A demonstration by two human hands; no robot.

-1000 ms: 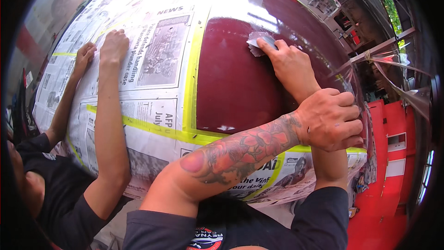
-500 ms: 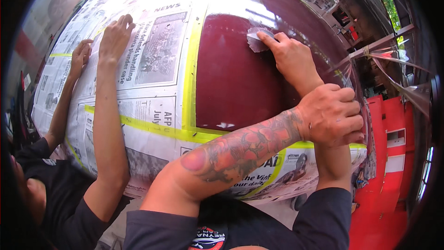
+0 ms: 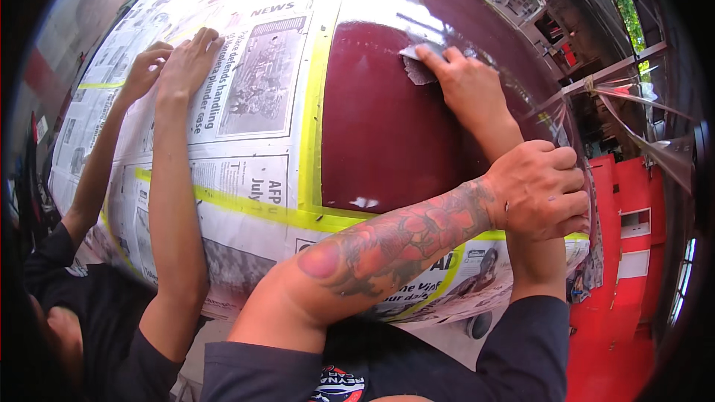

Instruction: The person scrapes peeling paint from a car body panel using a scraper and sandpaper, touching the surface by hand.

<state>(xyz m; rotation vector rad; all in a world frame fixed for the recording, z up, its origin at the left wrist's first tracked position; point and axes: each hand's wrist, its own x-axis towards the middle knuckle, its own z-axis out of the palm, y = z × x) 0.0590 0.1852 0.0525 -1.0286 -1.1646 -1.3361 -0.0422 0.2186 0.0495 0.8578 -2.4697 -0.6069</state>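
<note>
On the glossy maroon panel [image 3: 387,141] of a curved vehicle body, my right hand [image 3: 469,89] presses a thin, crumpled grey sheet [image 3: 417,67] with closed fingers. My tattooed left forearm crosses in front of my right arm. Its hand, my left hand [image 3: 540,190], lies over the right forearm near the panel's right edge, fingers curled; whatever is under them is hidden. Yellow masking tape [image 3: 313,119] borders the maroon area on the left and bottom, with newspaper [image 3: 253,74] covering the body beyond it.
A co-worker at left in a dark shirt has both hands [image 3: 190,56] on the newspaper near its upper part. At right stand a red panel structure [image 3: 611,268], metal framing [image 3: 625,59] with hanging plastic [image 3: 655,149], and cluttered shelves behind.
My right hand and the grey sheet have shifted slightly upward on the panel. My left hand has moved a little to the right. The co-worker's hands have moved up and rightward.
</note>
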